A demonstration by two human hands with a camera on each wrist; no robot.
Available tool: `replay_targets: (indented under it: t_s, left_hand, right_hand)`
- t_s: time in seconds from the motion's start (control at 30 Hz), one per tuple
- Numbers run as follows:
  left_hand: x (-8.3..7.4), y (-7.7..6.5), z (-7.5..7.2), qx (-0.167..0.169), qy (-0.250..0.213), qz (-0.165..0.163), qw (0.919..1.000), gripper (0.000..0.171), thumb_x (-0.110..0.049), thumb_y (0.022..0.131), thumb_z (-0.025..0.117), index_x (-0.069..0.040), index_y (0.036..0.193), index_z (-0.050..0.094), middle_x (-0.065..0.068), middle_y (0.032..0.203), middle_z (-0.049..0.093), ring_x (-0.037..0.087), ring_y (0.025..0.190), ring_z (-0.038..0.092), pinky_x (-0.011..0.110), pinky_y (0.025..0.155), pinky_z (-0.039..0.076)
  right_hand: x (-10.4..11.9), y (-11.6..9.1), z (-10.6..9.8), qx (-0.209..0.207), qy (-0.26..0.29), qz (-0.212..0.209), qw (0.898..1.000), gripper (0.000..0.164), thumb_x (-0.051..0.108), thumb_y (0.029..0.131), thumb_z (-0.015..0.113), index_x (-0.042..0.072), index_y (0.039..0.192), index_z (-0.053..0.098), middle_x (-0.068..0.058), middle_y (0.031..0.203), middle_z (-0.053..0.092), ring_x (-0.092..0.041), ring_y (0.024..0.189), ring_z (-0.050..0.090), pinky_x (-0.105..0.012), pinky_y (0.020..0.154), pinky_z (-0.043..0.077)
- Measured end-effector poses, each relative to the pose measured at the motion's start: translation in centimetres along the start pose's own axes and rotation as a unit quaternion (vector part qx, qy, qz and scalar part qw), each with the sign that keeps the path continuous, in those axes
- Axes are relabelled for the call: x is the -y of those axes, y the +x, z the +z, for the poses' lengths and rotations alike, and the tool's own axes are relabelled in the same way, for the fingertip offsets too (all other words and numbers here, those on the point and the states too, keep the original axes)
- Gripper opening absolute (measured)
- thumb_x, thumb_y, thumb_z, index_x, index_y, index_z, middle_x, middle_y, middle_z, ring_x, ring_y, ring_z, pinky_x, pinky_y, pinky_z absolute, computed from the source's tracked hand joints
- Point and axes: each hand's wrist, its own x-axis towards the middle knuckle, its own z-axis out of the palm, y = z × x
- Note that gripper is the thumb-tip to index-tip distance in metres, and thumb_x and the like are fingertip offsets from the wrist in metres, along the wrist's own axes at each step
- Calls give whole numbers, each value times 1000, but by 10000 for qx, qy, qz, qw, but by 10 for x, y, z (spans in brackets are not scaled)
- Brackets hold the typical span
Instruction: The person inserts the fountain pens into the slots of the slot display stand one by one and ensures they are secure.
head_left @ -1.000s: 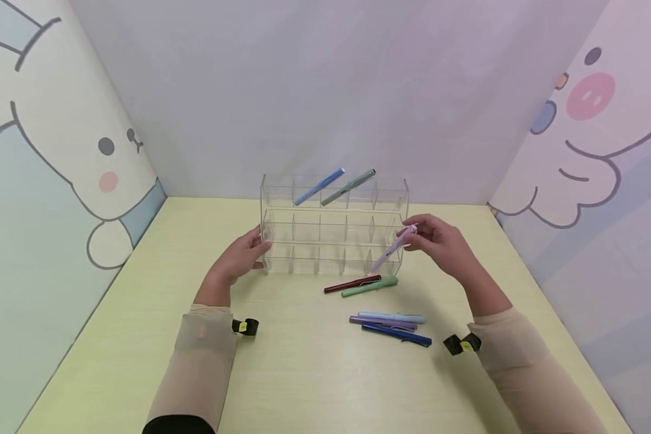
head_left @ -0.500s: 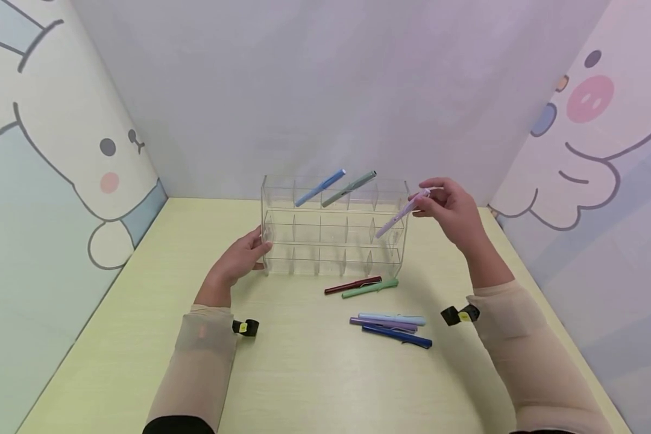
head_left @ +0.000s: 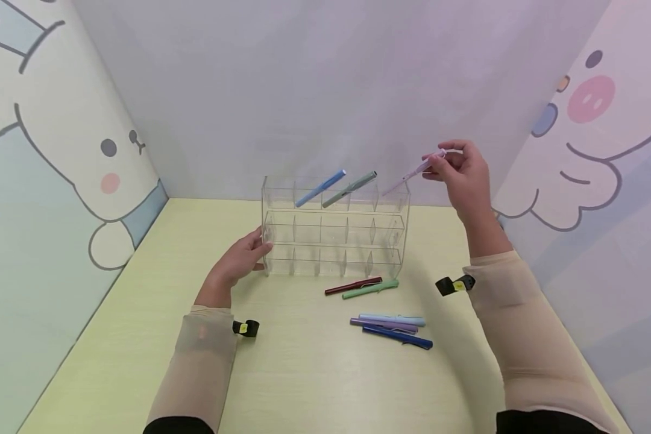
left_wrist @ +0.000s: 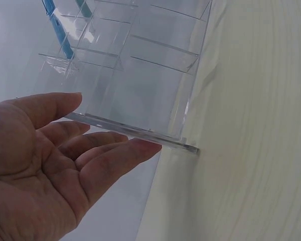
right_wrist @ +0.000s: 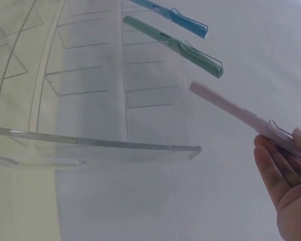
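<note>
A clear acrylic pen organizer [head_left: 333,232] with three tiers of compartments stands on the table. My left hand [head_left: 240,258] grips its left side panel, thumb at the front edge and fingers along the outer face, as the left wrist view [left_wrist: 55,160] also shows. A pale lilac pen [right_wrist: 231,109] with a wire clip is pinched near its clip end by my right hand [head_left: 463,178]. That hand is raised beyond the organizer's top right corner, and the pen's other end overlaps the top right compartment in the head view. A blue pen [head_left: 320,188] and a grey-green pen [head_left: 349,189] lean in the top tier.
On the table before the organizer lie a dark red pen [head_left: 352,286] and a green pen [head_left: 370,290]. Closer in are a light blue pen [head_left: 390,319], a purple pen [head_left: 382,325] and a dark blue pen [head_left: 396,337]. A pale backdrop [head_left: 325,90] stands behind.
My right hand has risen and moved away with the lilac pen, from beside the lower tiers to the top right corner. The left hand and organizer have stayed in place.
</note>
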Motion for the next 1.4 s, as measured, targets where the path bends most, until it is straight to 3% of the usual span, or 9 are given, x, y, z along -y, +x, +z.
replay_targets:
  t_s: [0.13,0.5,0.87,1.4]
  left_hand:
    - [0,-1,0,9,25,3,10000,70,-34,104,49,-28,159,6,14,160,28,34,144,32,52,104,47]
    - [0,-2,1,-33,59,-36,10000,68,-32,105,48,-31,159,8,14,160,28,33,144,34,52,104,47]
    - [-1,-1,1,-34,67,25,10000,67,-30,105,48,-28,160,8,13,161,27,34,144,33,52,103,48]
    - [-3,-2,4,-81,113,29,9999,66,-30,105,48,-31,159,10,11,160,29,32,144,34,50,102,50]
  right_hand:
    - [-2,8,3,-175,251,-27,9995,30,8,87,74,3,112,59,-12,93,73,-23,78,73,-31,75,61]
    - [-17,8,14,5,30,269,9996,28,8,89,72,2,112,58,-12,96,72,-21,77,74,-31,76,61]
    - [-35,-1,21,345,-533,516,9966,34,14,92,69,-7,116,57,-9,102,70,-19,83,73,-28,78,61]
    - [-35,-8,24,659,-1638,638,9822,36,24,96,64,-2,121,60,-6,105,68,-11,91,69,-23,84,58]
